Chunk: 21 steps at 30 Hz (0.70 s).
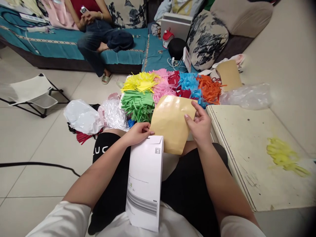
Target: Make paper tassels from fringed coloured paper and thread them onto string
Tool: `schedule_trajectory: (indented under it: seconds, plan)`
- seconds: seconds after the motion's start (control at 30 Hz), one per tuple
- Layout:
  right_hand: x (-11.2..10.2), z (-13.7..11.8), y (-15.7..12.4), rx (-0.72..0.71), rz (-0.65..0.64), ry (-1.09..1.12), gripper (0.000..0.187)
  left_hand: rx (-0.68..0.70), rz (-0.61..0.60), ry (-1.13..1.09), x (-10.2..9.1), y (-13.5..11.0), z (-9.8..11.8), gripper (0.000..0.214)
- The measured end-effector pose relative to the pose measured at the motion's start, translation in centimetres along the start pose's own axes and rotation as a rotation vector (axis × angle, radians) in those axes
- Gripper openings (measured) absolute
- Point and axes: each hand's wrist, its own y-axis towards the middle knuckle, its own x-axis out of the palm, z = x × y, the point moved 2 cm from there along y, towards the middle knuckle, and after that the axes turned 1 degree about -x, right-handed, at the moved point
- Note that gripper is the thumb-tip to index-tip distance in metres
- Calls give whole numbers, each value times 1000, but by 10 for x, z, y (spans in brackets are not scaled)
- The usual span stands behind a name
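Observation:
A tan, slightly glossy sheet of paper [171, 123] is held up in front of me, bowed a little. My right hand [200, 123] pinches its upper right edge between thumb and fingers. At the sheet's lower left edge, my left hand [140, 133] is closed, thumb against fingers, gripping that edge. Just below the left hand, a tall white printed box [144, 184] rests in my lap, its top flap near my fingertips. Behind the sheet lie bundles of fringed crepe paper: green [137, 103], yellow [140, 81], pink [163, 90], blue [189, 82] and orange [209, 89], with dark red among them.
Right of me stands a cream board-topped surface [242, 154] with yellow gloves [283, 156]. Plastic bags [82, 115] lie on the floor at left, near a folding stool [29, 90]. A person [98, 36] sits on the teal-covered sofa [59, 42]. Another tan sheet [229, 75] lies behind.

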Motion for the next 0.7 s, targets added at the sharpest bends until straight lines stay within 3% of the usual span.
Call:
schedule_trajectory:
  seconds: [0.23, 0.4, 0.47, 0.57, 0.7]
  plan:
    - [-7, -8, 4, -14, 90, -54, 73, 31, -23, 93, -2, -1, -3, 39]
    - [-12, -17, 5, -70, 111, -194, 36, 15, 27, 240, -1, -3, -3, 23]
    - [-12, -21, 4, -119, 94, -291, 24, 26, 111, 300, -2, -5, 0, 29]
    - [-9, -19, 2, -107, 50, -369, 24, 71, 221, 375, -4, -7, 5, 38]
    - [7, -3, -3, 63, -97, -235, 32, 181, 158, 358, 3, -5, 11, 25]
